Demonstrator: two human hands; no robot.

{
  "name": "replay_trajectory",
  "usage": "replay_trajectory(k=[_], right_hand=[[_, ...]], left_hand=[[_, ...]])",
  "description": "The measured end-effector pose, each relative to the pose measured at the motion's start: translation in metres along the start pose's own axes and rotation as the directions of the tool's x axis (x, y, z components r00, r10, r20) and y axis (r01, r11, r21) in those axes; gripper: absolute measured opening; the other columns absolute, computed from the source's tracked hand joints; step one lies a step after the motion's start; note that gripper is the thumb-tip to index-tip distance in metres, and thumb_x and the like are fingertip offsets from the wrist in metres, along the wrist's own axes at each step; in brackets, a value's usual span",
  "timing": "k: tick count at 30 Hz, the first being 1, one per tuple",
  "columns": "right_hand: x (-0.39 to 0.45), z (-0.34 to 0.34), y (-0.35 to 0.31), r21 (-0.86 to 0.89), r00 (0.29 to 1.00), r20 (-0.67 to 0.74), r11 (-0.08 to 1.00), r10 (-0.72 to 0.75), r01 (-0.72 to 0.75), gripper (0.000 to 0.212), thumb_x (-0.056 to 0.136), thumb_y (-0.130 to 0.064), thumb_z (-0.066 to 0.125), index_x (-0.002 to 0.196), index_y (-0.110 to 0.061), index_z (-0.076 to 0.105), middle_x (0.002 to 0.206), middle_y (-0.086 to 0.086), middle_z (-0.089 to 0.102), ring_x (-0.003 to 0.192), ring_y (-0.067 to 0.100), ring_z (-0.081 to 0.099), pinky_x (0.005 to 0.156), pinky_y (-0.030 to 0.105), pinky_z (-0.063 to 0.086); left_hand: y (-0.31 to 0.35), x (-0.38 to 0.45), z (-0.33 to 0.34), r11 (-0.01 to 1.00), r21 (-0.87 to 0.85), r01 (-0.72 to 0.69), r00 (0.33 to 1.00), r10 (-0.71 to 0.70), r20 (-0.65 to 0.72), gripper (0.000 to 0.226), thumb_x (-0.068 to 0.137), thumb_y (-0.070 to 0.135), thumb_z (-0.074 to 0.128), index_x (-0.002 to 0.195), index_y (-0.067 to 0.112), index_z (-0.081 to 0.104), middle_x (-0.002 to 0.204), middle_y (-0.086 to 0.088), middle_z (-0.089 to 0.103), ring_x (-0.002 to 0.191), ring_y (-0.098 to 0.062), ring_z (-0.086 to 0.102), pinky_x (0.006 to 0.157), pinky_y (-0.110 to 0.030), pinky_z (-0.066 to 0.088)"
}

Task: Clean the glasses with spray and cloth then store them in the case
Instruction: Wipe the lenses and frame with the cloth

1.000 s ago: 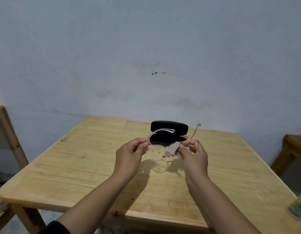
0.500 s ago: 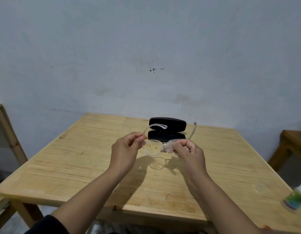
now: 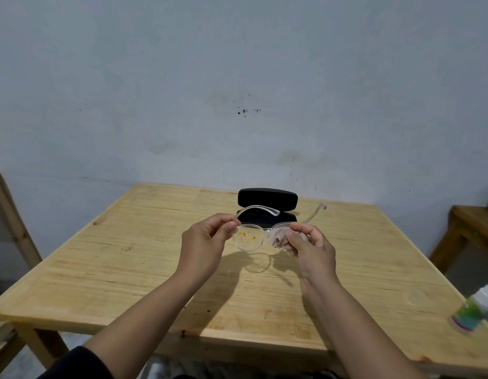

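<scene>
We held clear-framed plastic glasses (image 3: 253, 236) above the wooden tabletop (image 3: 127, 269): left hand (image 3: 207, 244) pinching one corner, right hand (image 3: 309, 246) pressing a beige cloth (image 3: 278, 239) on a lens. Open black case (image 3: 267, 205) stood near the far edge.

Clear glasses (image 3: 248, 237), yellow-spotted lens, held before open black case (image 3: 267, 205).

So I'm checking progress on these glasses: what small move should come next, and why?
Probably slide the cloth in the right hand across to the other lens, since orange specks show on it while the left hand pinches the glasses' corner.
</scene>
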State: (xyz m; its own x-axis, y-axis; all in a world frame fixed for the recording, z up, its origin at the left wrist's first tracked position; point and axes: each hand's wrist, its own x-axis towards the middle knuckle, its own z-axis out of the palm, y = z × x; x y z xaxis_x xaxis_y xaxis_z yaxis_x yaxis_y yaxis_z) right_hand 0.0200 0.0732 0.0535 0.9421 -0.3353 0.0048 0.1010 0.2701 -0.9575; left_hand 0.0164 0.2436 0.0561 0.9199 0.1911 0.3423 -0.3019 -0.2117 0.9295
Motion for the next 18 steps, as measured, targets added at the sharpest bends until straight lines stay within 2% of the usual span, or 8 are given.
replay_trajectory(k=[3,8,14,18], right_hand=[[-0.0005,0.0001,0.0031,-0.035,0.997,-0.056,0.998,-0.056,0.054,0.018,0.085,0.000,0.059,0.081,-0.016,0.066,0.068,0.001,0.064,0.068,0.013,0.059,0.066,0.023,0.047],[-0.0013,-0.0024,0.0047,-0.168,0.994,0.006,0.980,-0.109,0.109,0.030,0.089,-0.002,0.052,0.078,-0.022,0.072,0.077,0.001,0.069,0.078,0.014,0.064,0.074,0.026,0.051],[-0.0008,-0.0047,0.0005,-0.109,0.998,0.056,0.993,-0.025,0.031,0.026,0.093,-0.001,0.049,0.085,-0.013,0.070,0.082,0.009,0.067,0.074,0.016,0.064,0.067,0.027,0.057],[-0.0002,-0.0065,0.0043,-0.097,0.998,0.067,0.995,-0.019,0.025,0.029,0.092,-0.002,0.049,0.082,-0.019,0.071,0.094,0.008,0.069,0.088,0.019,0.065,0.078,0.030,0.055]], left_hand=[[0.0012,-0.0006,0.0019,1.000,0.004,0.001,1.000,-0.001,0.002,0.017,0.088,0.017,0.062,0.079,0.028,0.072,0.078,0.011,0.074,0.080,-0.002,0.069,0.084,-0.024,0.055],[0.0041,0.0010,0.0016,1.000,0.004,-0.014,1.000,0.014,-0.005,0.019,0.087,0.020,0.063,0.078,0.034,0.071,0.079,0.009,0.074,0.082,-0.007,0.069,0.088,-0.035,0.054],[0.0035,0.0015,0.0035,1.000,0.011,-0.020,1.000,0.020,-0.004,0.021,0.087,0.019,0.063,0.077,0.035,0.072,0.080,0.011,0.074,0.083,-0.008,0.070,0.088,-0.038,0.054],[0.0009,0.0001,0.0048,1.000,0.001,-0.012,1.000,0.012,0.004,0.019,0.087,0.018,0.062,0.080,0.033,0.072,0.083,0.014,0.074,0.083,-0.006,0.070,0.088,-0.036,0.055]])
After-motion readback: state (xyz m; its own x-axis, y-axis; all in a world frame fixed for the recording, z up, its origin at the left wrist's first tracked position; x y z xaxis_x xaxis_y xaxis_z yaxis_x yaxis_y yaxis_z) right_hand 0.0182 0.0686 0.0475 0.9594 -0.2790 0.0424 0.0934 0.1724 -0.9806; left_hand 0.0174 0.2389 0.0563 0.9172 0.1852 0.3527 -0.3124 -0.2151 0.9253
